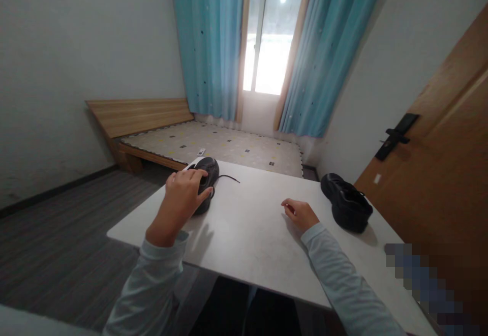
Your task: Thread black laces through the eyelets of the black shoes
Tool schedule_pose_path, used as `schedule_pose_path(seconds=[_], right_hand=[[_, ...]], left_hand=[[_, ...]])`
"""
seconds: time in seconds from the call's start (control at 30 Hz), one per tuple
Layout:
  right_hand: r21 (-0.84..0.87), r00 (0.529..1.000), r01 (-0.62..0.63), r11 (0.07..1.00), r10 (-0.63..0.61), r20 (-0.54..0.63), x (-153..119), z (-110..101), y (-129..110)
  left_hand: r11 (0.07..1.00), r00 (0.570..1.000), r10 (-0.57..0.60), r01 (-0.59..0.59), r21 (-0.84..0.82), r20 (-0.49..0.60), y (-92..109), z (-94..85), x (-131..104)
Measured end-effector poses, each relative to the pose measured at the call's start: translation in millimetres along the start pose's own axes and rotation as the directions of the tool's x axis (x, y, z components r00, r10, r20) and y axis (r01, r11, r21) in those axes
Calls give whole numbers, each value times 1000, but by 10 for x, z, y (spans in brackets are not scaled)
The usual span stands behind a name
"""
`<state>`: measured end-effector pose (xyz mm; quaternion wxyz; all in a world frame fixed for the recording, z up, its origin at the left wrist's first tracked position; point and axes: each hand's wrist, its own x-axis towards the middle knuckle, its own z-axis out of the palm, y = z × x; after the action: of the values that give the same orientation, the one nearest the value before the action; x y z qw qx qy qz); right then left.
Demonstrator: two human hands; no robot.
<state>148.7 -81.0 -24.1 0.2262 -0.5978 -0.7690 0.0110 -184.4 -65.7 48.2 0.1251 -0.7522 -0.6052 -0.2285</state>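
On the left part of the white table (pixel 251 224) stands a black shoe (pixel 209 167), one loose lace trailing to the right over the tabletop. My left hand (pixel 182 191) lies over the shoe from its left side, fingers bent across the upper and thumb towards me, covering much of it. Right of the middle, my right hand (pixel 302 215) rests low at the tabletop with its fingers curled in; nothing shows in them. A second black shoe (pixel 348 206) sits at the table's right side, beyond my right hand and apart from it.
Behind the table is a bed with a patterned mattress (pixel 244 148) and a wooden headboard (pixel 148 115). A small white item (pixel 201 152) lies on the mattress. Blue curtains (pixel 211 46) flank the window. A wooden door (pixel 438 173) with a black handle (pixel 397 136) stands at right.
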Motion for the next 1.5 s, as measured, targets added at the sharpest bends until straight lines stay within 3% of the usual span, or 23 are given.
schedule_pose_path(seconds=[0.2, 0.37, 0.53, 0.8, 1.1, 1.5], right_hand=[[-9, 999, 4, 1000, -4, -33, -14, 0, 31], [-15, 1000, 2, 1000, -3, -22, -30, -26, 66], [-17, 1000, -10, 1000, 10, -19, -39, -22, 94], [1, 1000, -25, 1000, 25, -5, -39, 14, 117], [30, 999, -22, 999, 23, -29, -35, -33, 73], [6, 997, -24, 1000, 24, -70, -42, -76, 83]], left_hand=[[1000, 990, -3, 7, -29, 141, -358, 238, -69], [999, 975, 45, -41, -20, 217, -394, 284, -53], [994, 974, 91, -77, -76, 207, -392, 258, -37], [996, 988, 92, -90, -18, 124, -335, 186, -14], [986, 985, 164, -164, 1, 44, -72, 51, -61], [951, 959, 280, -282, -125, -32, 652, -24, -209]])
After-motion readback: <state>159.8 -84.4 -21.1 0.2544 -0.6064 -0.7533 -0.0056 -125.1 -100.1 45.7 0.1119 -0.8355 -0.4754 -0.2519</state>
